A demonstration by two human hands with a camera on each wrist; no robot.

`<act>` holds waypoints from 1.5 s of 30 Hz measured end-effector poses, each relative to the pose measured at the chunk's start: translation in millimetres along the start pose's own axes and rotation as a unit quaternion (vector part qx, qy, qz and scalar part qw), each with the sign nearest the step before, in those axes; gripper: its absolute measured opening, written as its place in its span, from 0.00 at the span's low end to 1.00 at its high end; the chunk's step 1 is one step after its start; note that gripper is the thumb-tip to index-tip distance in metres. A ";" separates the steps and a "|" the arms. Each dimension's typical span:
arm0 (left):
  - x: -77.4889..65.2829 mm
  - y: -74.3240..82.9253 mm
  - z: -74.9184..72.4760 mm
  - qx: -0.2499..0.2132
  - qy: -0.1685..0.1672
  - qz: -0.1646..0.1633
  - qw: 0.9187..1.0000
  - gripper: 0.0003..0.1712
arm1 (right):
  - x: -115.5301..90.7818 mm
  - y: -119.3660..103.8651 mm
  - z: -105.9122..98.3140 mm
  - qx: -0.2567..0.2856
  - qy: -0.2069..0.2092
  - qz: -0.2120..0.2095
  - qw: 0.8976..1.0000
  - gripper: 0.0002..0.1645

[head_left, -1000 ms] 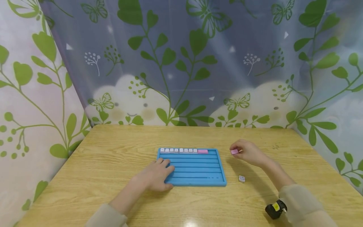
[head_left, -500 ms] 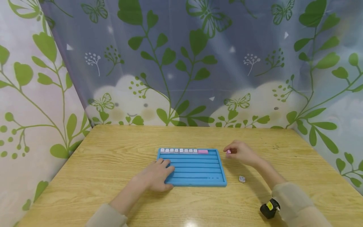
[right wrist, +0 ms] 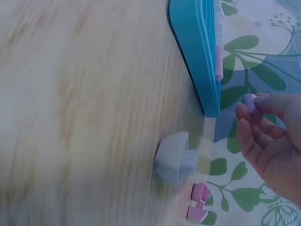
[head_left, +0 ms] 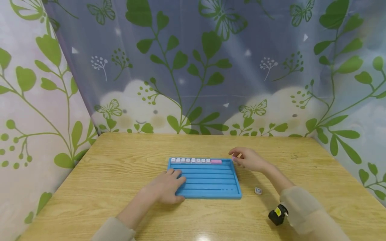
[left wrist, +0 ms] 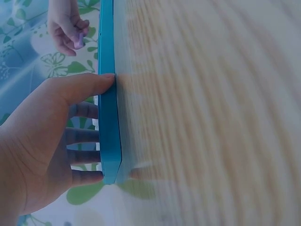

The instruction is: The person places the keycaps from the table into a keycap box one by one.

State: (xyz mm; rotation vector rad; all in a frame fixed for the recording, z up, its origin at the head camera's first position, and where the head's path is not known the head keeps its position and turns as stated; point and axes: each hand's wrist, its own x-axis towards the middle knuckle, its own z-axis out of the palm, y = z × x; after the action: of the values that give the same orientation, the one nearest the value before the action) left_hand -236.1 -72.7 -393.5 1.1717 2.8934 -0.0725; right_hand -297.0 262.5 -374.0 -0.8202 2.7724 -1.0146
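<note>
A shallow blue tray (head_left: 208,186) with several ridged rows lies on the table. Along its back row stand several white keycaps (head_left: 193,160), with a longer pink keycap (head_left: 216,161) at their right end. My left hand (head_left: 166,187) rests on the tray's left side, fingers spread over it; the thumb presses the front wall in the left wrist view. My right hand (head_left: 251,160) pinches a small pink keycap (right wrist: 249,101) between thumb and fingers above the tray's back right corner. That keycap is mostly hidden by fingers in the head view.
One loose white keycap (head_left: 258,190) lies right of the tray, its stem up. Two small pink shapes (right wrist: 201,192) appear near the table's far edge in the right wrist view; their kind is unclear. A black device (head_left: 278,214) sits at the right sleeve.
My right hand has moved left with the pink keycap, from right of the tray to its back right corner. The left hand and the tray have stayed in place.
</note>
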 end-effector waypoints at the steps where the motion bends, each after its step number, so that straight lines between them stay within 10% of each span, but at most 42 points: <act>1: -0.4 0.1 0.0 -0.001 0.000 0.000 1.000 0.33 | 0.5 -1.0 0.5 0.001 0.002 -0.013 1.000 0.17; 21: -2.2 0.9 -3.4 -0.004 0.003 -0.003 1.000 0.31 | 18.3 -9.1 10.2 -0.161 0.044 0.007 0.986 0.09; 45: -0.7 0.8 -0.5 0.002 0.003 -0.001 1.000 0.32 | 25.0 -4.6 18.5 -0.183 0.022 0.007 0.983 0.07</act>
State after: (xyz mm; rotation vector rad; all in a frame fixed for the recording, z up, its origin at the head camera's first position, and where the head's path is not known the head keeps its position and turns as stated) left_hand -235.0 -72.5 -393.0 1.1728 2.9014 -0.0759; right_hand -311.7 236.0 -382.9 -0.8213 3.0469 -0.5281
